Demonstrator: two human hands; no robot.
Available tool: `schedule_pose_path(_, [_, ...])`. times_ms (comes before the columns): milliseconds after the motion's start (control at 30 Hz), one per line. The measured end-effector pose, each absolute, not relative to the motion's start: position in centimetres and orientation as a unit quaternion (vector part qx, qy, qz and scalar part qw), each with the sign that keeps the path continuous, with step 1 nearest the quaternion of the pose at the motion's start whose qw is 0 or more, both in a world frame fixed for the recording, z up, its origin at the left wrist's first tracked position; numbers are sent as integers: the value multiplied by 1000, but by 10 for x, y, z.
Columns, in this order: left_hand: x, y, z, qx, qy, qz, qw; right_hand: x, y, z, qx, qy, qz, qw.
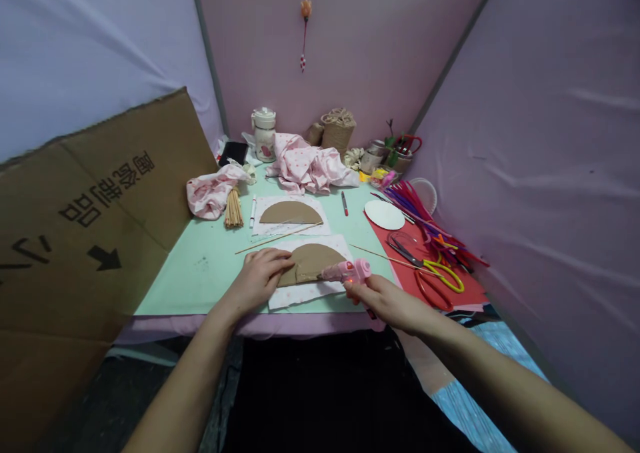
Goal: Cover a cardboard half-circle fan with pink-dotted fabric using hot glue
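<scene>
My left hand [260,276] lies flat on the cardboard semicircle [314,259]; my right hand [385,301] clasps the pink glue gun [347,271], nozzle apparently touching it.

A: The left hand [260,276] blankets one corner of the near half-disc [314,258], edge unseen there!
B: And the grip of the glue gun [347,271] is buried inside the right hand [385,303]. The cardboard sheet [75,239] runs off the left edge; back-row jars [380,156] too small to read.
</scene>
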State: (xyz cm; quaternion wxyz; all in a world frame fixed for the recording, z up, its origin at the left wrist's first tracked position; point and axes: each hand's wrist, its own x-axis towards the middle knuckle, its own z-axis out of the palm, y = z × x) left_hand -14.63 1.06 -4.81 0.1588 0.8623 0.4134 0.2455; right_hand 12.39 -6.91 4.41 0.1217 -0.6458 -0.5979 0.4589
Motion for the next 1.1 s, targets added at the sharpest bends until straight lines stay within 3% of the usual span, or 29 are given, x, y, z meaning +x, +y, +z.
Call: schedule_pose_path(1100, [-146, 8, -46, 861, 414, 246, 161, 139, -77, 56, -703, -562, 417, 124])
